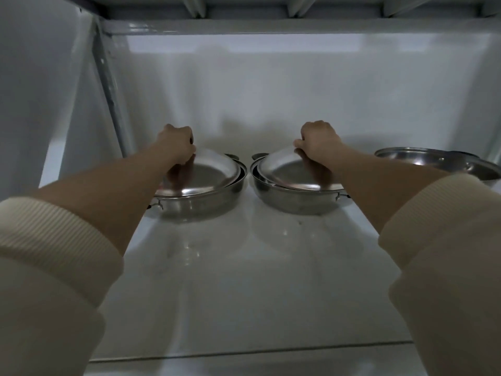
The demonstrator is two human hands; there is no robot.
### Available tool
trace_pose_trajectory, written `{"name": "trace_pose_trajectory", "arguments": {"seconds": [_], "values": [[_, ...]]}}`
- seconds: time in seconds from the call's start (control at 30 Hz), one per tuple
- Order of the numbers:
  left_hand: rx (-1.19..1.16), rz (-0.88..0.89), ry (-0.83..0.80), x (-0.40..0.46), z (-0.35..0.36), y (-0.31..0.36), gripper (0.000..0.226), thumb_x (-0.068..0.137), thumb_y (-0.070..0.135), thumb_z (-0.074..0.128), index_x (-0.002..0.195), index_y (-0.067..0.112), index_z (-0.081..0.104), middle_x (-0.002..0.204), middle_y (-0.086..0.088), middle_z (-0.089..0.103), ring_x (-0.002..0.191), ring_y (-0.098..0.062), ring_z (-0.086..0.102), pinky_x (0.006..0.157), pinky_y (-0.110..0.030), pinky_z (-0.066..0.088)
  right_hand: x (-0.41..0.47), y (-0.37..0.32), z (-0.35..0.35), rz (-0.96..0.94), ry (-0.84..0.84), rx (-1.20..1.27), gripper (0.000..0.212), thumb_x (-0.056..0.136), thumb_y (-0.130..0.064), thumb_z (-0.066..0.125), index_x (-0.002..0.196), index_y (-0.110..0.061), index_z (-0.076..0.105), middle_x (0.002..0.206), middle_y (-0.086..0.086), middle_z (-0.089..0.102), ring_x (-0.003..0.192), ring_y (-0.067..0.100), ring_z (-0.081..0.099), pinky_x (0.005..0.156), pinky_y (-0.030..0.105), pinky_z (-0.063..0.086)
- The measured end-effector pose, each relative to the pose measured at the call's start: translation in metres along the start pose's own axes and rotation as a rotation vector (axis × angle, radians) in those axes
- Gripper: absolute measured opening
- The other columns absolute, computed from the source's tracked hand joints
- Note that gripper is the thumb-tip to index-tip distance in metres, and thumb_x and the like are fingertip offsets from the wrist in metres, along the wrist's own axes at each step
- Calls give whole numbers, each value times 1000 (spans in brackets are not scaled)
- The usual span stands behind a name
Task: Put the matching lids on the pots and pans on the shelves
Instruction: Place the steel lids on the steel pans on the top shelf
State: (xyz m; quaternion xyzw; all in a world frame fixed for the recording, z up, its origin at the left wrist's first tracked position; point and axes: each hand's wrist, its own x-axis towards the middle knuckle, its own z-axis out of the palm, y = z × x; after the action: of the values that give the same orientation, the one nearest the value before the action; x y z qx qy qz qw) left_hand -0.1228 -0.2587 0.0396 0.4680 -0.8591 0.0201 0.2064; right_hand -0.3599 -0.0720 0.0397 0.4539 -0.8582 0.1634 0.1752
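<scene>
Two shallow steel pans stand side by side at the back of a white shelf (244, 280). The left pan (200, 203) carries a domed steel lid (208, 175); my left hand (177, 143) is closed around the lid's knob, which is hidden by the fingers. The right pan (292, 199) carries a similar lid (295, 173), sitting slightly tilted on the rim. My right hand (317, 142) grips that lid's knob in the same way.
A third steel pan (439, 164) without a lid stands at the far right of the shelf. A metal upright (111, 90) runs along the left side, and another shelf (271, 25) lies close overhead. The white wall is right behind the pans.
</scene>
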Motion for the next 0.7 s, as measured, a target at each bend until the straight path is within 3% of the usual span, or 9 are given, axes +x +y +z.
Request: {"name": "trace_pose_trajectory", "arguments": {"seconds": [0.17,0.27,0.37,0.57,0.7], "values": [[8,21,1,8,4,1,32,96,25,50,122,8,55,130,-24,46,114,-40,51,92,-40,44,8,-5,6,-19,3,18,25,91,-22,56,77,-3,49,80,16,48,82,30,42,68,32,37],[27,59,-24,8,1,1,34,96,27,51,124,7,55,130,-24,49,116,-40,50,94,-40,44,7,-9,12,-27,-5,10,36,91,-20,54,62,-4,42,69,12,45,80,30,45,66,32,37],[40,88,-36,4,-1,2,34,95,26,52,122,7,57,130,-24,52,117,-40,51,92,-38,44,5,-10,11,-36,5,10,41,92,-21,54,58,-10,35,76,15,48,79,30,45,67,32,38],[73,73,-66,-2,-1,4,33,95,23,49,121,4,55,129,-25,51,117,-42,49,94,-42,44,5,-10,15,-53,15,-6,28,92,-22,54,74,-2,47,83,20,51,88,35,52,69,33,37],[100,49,-79,-4,0,9,33,96,19,45,125,4,51,128,-26,52,118,-42,49,95,-45,45,5,-8,19,-70,3,15,25,93,-25,52,80,-4,51,101,27,62,100,41,56,70,33,36]]}}
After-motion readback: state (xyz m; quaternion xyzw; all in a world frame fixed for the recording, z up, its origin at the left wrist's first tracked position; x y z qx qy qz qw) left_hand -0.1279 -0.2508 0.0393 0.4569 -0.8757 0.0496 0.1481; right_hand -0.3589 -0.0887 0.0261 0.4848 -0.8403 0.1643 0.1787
